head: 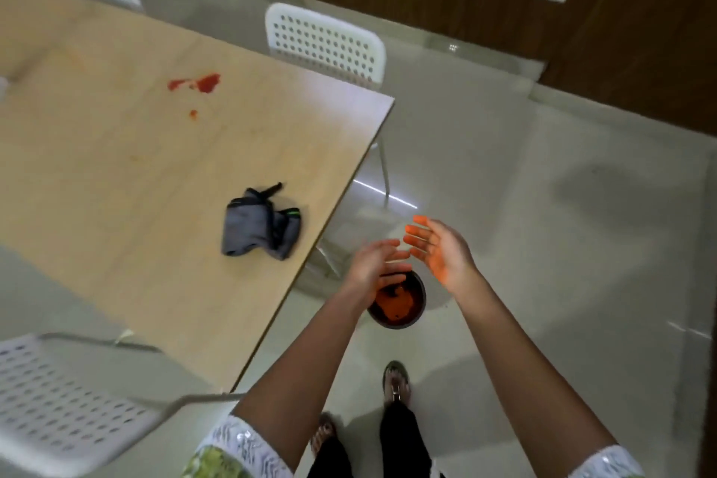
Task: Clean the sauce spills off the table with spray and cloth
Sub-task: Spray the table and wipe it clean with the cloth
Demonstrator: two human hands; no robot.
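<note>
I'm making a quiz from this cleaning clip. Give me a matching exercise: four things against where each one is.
Things:
1. cloth
2. sauce spill
3. bin
4. right hand

Places:
A. on the floor past the table corner
B. far part of the table
C. in the air above the floor, open
D. on the table near its edge

Pairs: 1-D, 2-B, 3-A, 4-C

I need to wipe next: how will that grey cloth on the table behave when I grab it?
The grey cloth lies crumpled in soft folds, so it will probably be floppy and drape from the fingers. It looks thin, so likely light. A loose black strap sticks out at its top and may dangle or catch.
</note>
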